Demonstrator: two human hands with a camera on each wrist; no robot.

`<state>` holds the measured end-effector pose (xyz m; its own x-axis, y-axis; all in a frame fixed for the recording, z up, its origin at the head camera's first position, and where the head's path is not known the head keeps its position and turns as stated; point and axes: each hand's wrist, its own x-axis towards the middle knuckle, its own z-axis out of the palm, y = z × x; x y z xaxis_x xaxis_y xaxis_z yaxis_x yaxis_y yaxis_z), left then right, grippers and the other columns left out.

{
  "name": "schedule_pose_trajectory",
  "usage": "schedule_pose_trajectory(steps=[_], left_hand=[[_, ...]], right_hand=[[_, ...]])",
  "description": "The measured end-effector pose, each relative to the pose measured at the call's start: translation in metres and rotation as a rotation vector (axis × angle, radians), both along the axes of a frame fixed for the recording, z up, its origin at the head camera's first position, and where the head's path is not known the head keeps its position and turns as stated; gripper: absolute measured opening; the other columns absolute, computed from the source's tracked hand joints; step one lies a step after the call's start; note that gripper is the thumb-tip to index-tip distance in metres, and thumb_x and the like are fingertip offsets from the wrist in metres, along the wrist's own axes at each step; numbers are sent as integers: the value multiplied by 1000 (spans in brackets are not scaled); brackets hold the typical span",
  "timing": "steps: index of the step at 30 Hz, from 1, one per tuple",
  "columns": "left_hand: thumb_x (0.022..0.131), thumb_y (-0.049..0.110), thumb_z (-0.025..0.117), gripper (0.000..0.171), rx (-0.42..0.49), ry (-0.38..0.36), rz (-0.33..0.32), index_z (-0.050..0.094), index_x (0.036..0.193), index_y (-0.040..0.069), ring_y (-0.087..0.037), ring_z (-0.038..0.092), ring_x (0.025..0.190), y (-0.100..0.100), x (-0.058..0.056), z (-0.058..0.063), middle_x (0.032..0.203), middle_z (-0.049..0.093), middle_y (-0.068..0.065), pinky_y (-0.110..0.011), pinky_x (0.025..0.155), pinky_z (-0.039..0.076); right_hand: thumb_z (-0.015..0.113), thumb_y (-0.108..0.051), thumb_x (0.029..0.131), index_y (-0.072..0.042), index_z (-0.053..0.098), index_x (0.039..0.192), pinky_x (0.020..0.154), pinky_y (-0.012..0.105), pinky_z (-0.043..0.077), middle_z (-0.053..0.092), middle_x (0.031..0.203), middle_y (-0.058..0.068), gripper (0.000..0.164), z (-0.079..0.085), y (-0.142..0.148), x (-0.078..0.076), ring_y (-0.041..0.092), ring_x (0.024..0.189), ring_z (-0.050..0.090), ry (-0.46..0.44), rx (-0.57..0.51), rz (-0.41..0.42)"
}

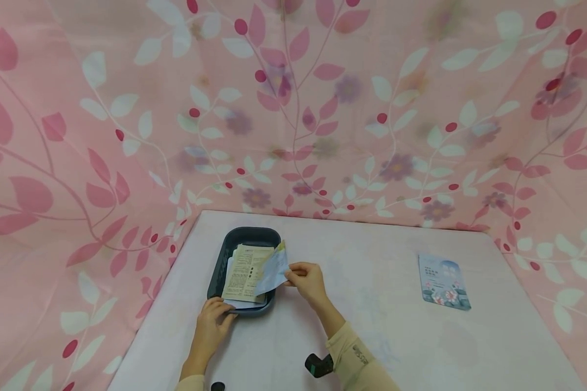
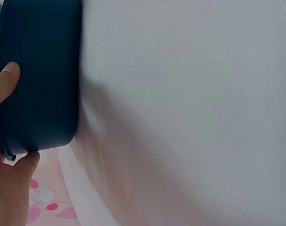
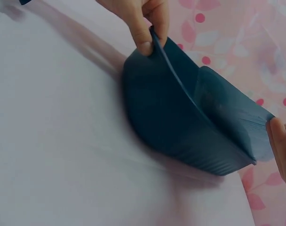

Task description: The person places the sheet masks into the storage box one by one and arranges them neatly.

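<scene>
A dark blue plastic basin [image 1: 256, 312] stands on the left part of the table. My left hand [image 1: 210, 326] grips its rim at the near left corner; in the left wrist view the thumb lies against the basin's outer wall [image 2: 44, 84]. With thumb and fingers my right hand [image 1: 309, 282] pinches the right edge of a thin light-blue printed sheet [image 1: 275, 269], tilted over the basin's right side. Below it a cream printed booklet [image 1: 244, 274] lies in the basin on top of other pale papers. The right wrist view shows the sheet [image 3: 227, 103] from its shaded side.
On the right of the white-covered table [image 1: 362, 282] lies a blue card [image 1: 442, 282] with pink flowers. A black device [image 1: 319, 365] is beside the right sleeve, and a small black round thing [image 1: 217, 386] is at the near edge. Floral cloth [image 1: 298, 136] hangs behind.
</scene>
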<state>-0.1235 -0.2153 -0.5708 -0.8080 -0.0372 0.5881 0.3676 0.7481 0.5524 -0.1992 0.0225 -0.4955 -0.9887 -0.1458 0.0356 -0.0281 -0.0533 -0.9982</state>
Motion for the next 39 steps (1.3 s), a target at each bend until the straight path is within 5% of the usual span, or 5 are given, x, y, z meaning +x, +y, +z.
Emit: schedule_pose_trajectory(steps=[10, 18, 28, 39], left_hand=[[55, -14, 82, 27, -3, 20, -5, 70, 74, 1, -29, 59, 90, 0, 0, 0, 75, 66, -4, -35, 82, 43], [53, -13, 83, 29, -5, 43, -9, 70, 74, 3, -28, 59, 89, -1, 0, -2, 75, 66, -3, -29, 83, 42], [53, -13, 83, 29, -8, 44, -4, 70, 74, 3, -27, 59, 89, -1, 0, -2, 75, 66, -2, -27, 83, 42], [53, -14, 83, 29, -9, 56, -8, 69, 74, 2, -29, 59, 89, 1, 0, -1, 75, 65, -4, -33, 81, 44]], right_hand=[[58, 13, 81, 26, 56, 98, 69, 49, 55, 62, 83, 38, 21, 20, -12, 13, 51, 74, 63, 22, 104, -3], [64, 9, 80, 21, 60, 99, 66, 42, 57, 66, 81, 29, 22, -15, -19, 0, 35, 67, 68, -29, 137, -13], [66, 10, 77, 19, 57, 106, 66, 44, 56, 67, 81, 26, 31, -25, -25, -3, 35, 66, 68, -50, 162, -33], [66, 8, 77, 18, 59, 106, 57, 27, 56, 68, 81, 24, 32, -25, -30, -3, 30, 63, 69, -29, 232, -28]])
